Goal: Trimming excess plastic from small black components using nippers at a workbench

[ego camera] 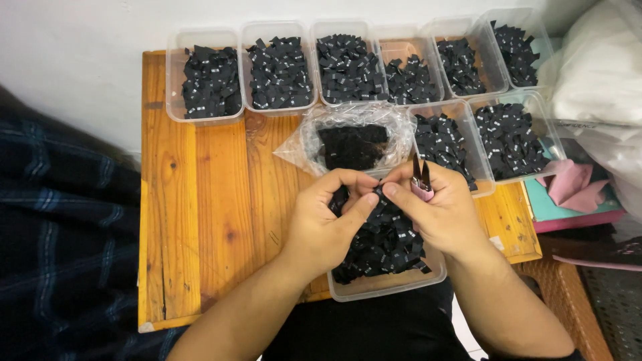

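A wooden worktop (200, 200) is laid out for sorting. 6 clear plastic tubs are set in a row along its far edge, from the leftmost tub (204, 77) to the rightmost tub (518, 47), each filled with small black fabric labels, presumably so that each kind is kept apart and within reach. 2 more filled tubs (481, 140) are placed in front of the row on the right. A crumpled clear plastic bag (351, 140) of black pieces is left open at the middle, just behind the hands.

A nearer tub (384, 281) is kept at the worktop's front edge, directly under the hands, so that loose pieces fall into it.

The left hand (324, 224) is curled, and a small black label (376, 194) is pinched between its thumb and forefinger. The same label is gripped from the other side by the right hand (438, 214), whose fingers are closed; a pink-handled thread snip (421, 184) is also held in that hand, blades pointing up and away. The label is thus held just above the nearer tub.
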